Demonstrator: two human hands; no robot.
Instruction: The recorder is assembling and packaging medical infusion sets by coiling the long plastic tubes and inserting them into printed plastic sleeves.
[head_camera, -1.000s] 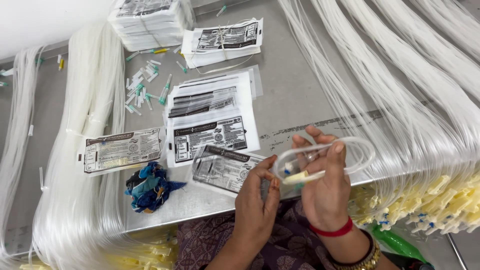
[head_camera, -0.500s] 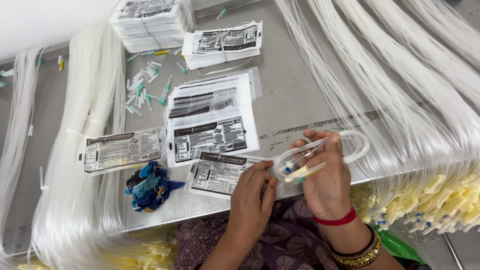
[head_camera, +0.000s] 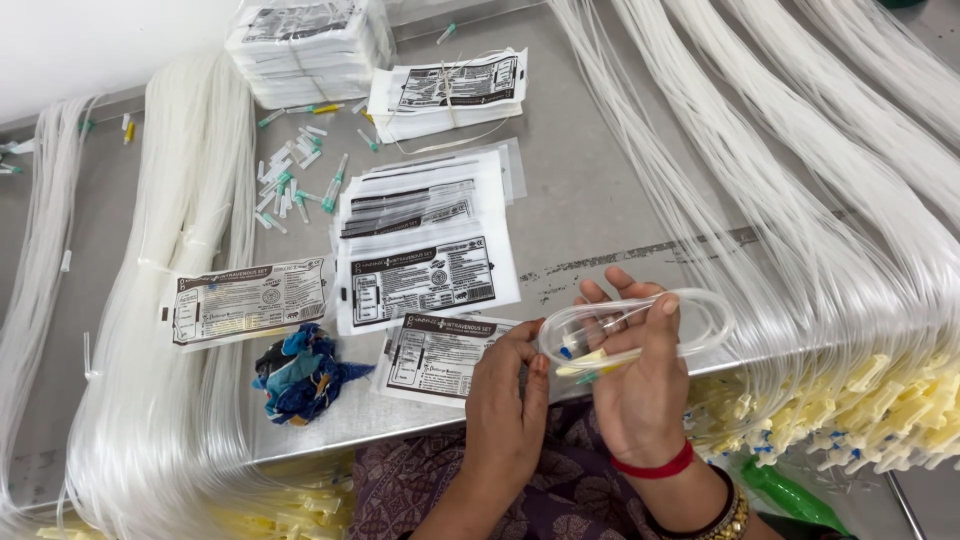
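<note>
The right hand (head_camera: 640, 400) has its grip clamped on a coiled clear tubing set (head_camera: 640, 330); the left hand (head_camera: 505, 400) pinches its end over a printed pouch (head_camera: 435, 355) (flat on the bench (head_camera: 600, 200)). Best hold the coil tight and compact.

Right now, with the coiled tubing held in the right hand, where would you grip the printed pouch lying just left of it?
Probably at the pouch's near right edge, coming from the person's side. It lies flat on the steel table, that corner sits beside the left hand, and its far edge is tucked under a larger pouch. The right hand is full of tubing.
</note>
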